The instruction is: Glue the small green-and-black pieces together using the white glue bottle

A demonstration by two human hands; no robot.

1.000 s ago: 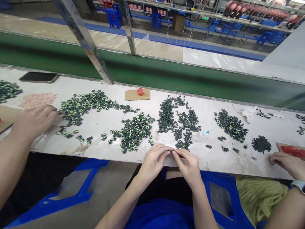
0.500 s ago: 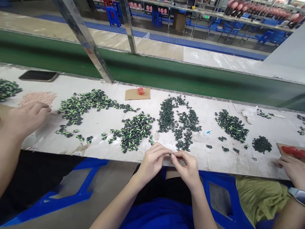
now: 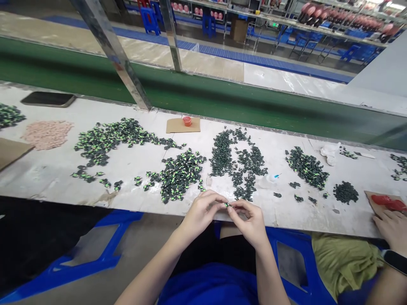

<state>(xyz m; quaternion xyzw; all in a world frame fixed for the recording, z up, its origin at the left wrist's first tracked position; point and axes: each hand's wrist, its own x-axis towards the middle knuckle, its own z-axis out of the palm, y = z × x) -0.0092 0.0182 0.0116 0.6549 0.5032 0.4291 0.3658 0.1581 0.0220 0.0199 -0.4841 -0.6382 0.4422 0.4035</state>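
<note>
Over the front edge of the white table, my left hand [image 3: 203, 212] and my right hand [image 3: 249, 220] meet fingertip to fingertip. Pinched between them is a small black-and-green piece [image 3: 227, 204], mostly covered by the fingers. Just beyond my left hand lies a heap of black-and-green pieces [image 3: 181, 176]. Behind my right hand are loose, small dark elongated pieces [image 3: 222, 152], spread in a ring-like pile. A small translucent bottle with a blue needle tip [image 3: 269, 180] lies to the right of them.
A red cup [image 3: 187, 121] sits on cardboard at the back. Further left are another black-and-green heap [image 3: 104, 142], pink pieces [image 3: 47, 133] and a phone [image 3: 49, 99]. A co-worker's hand [image 3: 392, 226] rests at the right, by red material [image 3: 388, 201] on cardboard. A metal post [image 3: 121, 63] rises behind.
The co-worker's hand at the left has left the pink pieces and is out of view. Between my fingertips, more of the green on the small piece shows. My hands stay nearly in place.
</note>
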